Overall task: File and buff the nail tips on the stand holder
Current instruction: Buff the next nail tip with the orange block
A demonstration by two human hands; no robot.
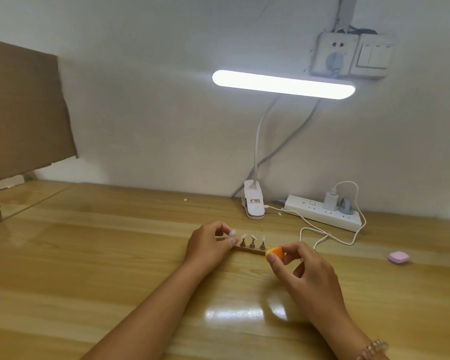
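Right hand (303, 266), centre frame: pinches orange-yellow buffer block (275, 252), partly hidden; left hand (209, 244) pinches clear nail tip (232, 233), covering wooden stand holder's (250, 250) left end.

We count one left hand (209, 242), one right hand (300, 267), four clear plastic nail tips (253, 237), one wooden stand holder (247, 250), one orange-and-yellow buffing block (276, 252), one pink rounded pad (398, 258), one white clip lamp (283, 84).

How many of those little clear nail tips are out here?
4 clear plastic nail tips. Three stand along the wooden stand holder: left tip, middle tip, right tip. The fourth tip is at the left hand, which may hide more.
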